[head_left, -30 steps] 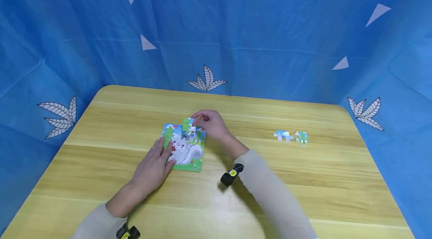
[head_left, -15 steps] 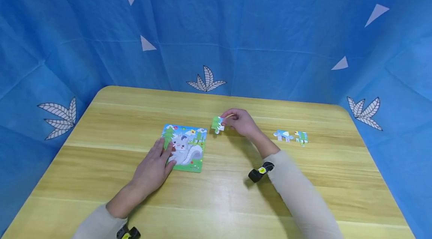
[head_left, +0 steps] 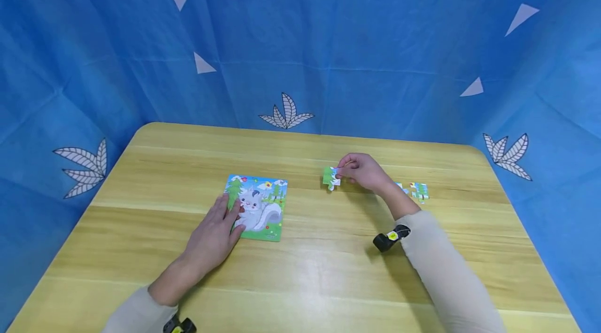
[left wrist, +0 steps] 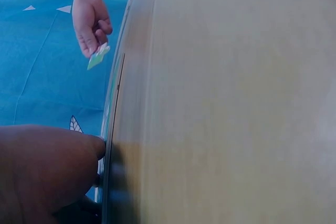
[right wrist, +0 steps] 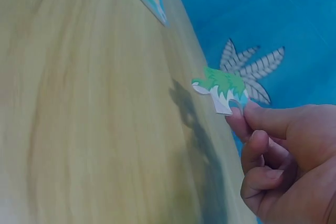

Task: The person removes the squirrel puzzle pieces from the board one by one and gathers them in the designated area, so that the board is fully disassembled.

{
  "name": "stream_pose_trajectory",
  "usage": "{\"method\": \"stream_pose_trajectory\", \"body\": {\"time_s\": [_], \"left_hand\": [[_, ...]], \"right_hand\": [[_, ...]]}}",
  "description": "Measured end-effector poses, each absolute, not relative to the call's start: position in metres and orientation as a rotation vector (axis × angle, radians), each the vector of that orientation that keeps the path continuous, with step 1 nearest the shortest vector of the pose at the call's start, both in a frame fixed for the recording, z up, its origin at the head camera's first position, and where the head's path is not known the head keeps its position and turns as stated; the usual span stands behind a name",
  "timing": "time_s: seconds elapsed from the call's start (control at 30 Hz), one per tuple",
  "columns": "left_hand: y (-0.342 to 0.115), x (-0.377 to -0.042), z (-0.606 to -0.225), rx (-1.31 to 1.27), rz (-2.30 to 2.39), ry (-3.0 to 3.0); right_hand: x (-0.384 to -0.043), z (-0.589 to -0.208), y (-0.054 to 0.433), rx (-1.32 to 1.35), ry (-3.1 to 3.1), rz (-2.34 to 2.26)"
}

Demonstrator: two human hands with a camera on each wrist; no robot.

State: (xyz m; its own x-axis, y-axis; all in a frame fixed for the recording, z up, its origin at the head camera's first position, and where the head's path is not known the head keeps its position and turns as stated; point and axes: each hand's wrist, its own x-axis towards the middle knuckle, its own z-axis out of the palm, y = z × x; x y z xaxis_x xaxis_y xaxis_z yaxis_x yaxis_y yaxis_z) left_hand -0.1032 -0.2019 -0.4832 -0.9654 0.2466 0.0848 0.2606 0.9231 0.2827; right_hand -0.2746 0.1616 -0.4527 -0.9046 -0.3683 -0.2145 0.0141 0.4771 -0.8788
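My right hand [head_left: 363,171] pinches a green and white puzzle piece [right wrist: 223,87] between thumb and finger, held above the table. In the head view that piece hangs well to the right of the square squirrel puzzle board [head_left: 260,213]. My left hand [head_left: 211,234] rests with its fingers laid over the board's left edge, covering part of the picture. Close to my right hand lie two loose puzzle pieces: a tree piece [head_left: 420,191] in plain sight, and a bluish piece [head_left: 400,186] mostly hidden behind the right wrist.
A wooden table [head_left: 300,281] carries everything. Blue cloth [head_left: 375,35] with white triangles and leaf prints hangs behind it and at both sides. A black camera [head_left: 392,236] is strapped to the right wrist.
My right hand has carried the pinched piece from over the board's upper part rightward, near the loose pieces. The board's top has come into sight. My left hand has stayed in place.
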Motion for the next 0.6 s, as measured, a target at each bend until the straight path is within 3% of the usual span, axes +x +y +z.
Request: {"method": "stream_pose_trajectory", "body": {"time_s": [0.6], "left_hand": [[-0.201,-0.102,-0.484,-0.395,-0.452,-3.032]], "right_hand": [[-0.271,-0.453,0.228,-0.223,2.474,-1.122]]}}
